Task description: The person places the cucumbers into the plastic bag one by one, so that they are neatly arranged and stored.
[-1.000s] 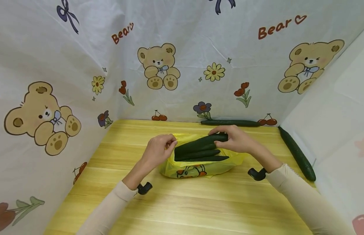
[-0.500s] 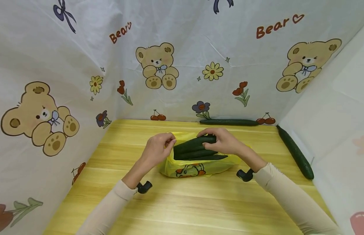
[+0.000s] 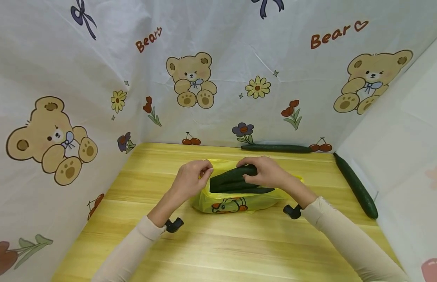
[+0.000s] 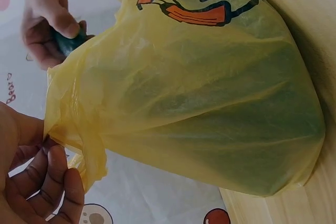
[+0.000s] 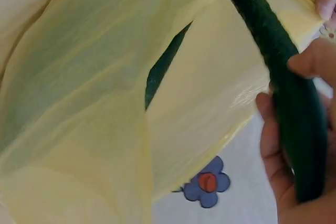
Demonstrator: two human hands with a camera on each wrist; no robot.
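Note:
In the head view a yellow plastic bag (image 3: 204, 203) with a cartoon print lies on the table, its mouth facing up and several dark green cucumbers inside. My left hand (image 3: 190, 178) pinches the bag's rim at the left; the left wrist view shows thumb and fingertips on the gathered plastic (image 4: 79, 129). My right hand (image 3: 269, 171) grips the uppermost cucumber (image 3: 234, 174) near its right end, over the bag's opening. In the right wrist view thumb and fingers curl round this cucumber (image 5: 294, 87), its far end down in the bag. Another cucumber (image 5: 167, 66) shows through the opening.
One cucumber (image 3: 276, 148) lies along the back edge of the wooden table (image 3: 218, 246). A second loose cucumber (image 3: 356, 186) lies along the right wall. White sheets printed with bears (image 3: 194, 80) surround the table at the back and sides.
My right hand has moved left and slightly down with the cucumber, which now sits further into the bag. My left hand stays at the bag's rim.

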